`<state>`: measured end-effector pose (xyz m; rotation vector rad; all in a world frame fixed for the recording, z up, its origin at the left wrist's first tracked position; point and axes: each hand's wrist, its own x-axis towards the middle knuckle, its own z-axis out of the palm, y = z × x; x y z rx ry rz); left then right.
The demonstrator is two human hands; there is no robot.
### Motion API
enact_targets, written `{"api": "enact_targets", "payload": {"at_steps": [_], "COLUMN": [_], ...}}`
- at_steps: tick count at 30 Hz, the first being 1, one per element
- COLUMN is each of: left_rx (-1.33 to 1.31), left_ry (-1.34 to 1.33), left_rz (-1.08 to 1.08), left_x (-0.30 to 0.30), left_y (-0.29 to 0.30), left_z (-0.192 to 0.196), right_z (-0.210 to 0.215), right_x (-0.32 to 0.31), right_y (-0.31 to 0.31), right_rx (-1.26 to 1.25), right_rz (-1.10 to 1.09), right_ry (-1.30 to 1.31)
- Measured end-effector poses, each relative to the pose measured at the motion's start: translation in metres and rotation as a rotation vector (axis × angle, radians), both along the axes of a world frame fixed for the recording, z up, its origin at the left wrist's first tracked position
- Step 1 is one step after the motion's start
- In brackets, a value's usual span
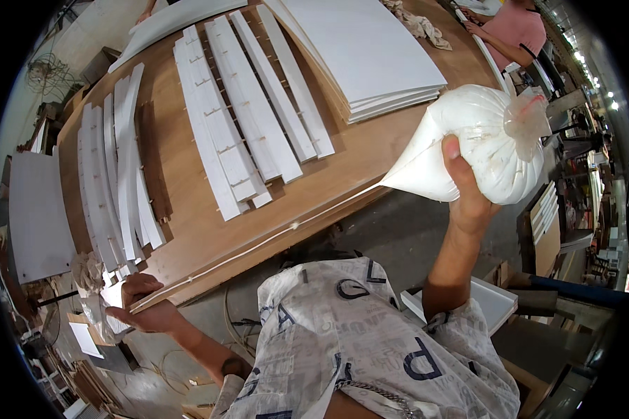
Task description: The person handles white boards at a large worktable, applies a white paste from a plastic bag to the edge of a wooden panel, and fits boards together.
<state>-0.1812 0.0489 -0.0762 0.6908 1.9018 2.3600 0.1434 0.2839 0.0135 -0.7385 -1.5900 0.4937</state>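
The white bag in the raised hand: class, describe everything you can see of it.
The bag is a clear plastic sack bulging with white paste, drawn into a cone. Its wide end is bunched and tied into a knot on the right; its narrow tip points left, down to the table edge, where a thin white bead runs along it. The right hand grips it from below, thumb pressed on the side. It is held tilted, above the floor beside the table.

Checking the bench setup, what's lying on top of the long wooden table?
On the wooden table lie rows of white slats, a stack of white panels and a crumpled rag. Whatever is beneath the panels is covered.
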Motion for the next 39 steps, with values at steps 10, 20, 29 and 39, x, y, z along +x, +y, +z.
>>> {"api": "enact_targets", "payload": {"at_steps": [10, 20, 29, 39], "left_rx": [0.039, 0.080, -0.009, -0.044], "left_ry": [0.011, -0.070, -0.029, -0.026], "left_rz": [0.057, 0.073, 0.218, 0.085], "left_x": [-0.001, 0.002, 0.012, 0.001], "left_y": [0.000, 0.000, 0.004, -0.022], "left_z": [-0.004, -0.004, -0.001, -0.010], "right_z": [0.002, -0.001, 0.003, 0.000], "right_x": [0.034, 0.076, 0.113, 0.144], "right_y": [0.029, 0.066, 0.091, 0.105], "right_rx": [-0.079, -0.017, -0.008, -0.011], "right_rz": [-0.009, -0.179, -0.239, -0.317], "right_ry": [0.166, 0.209, 0.201, 0.241]}}
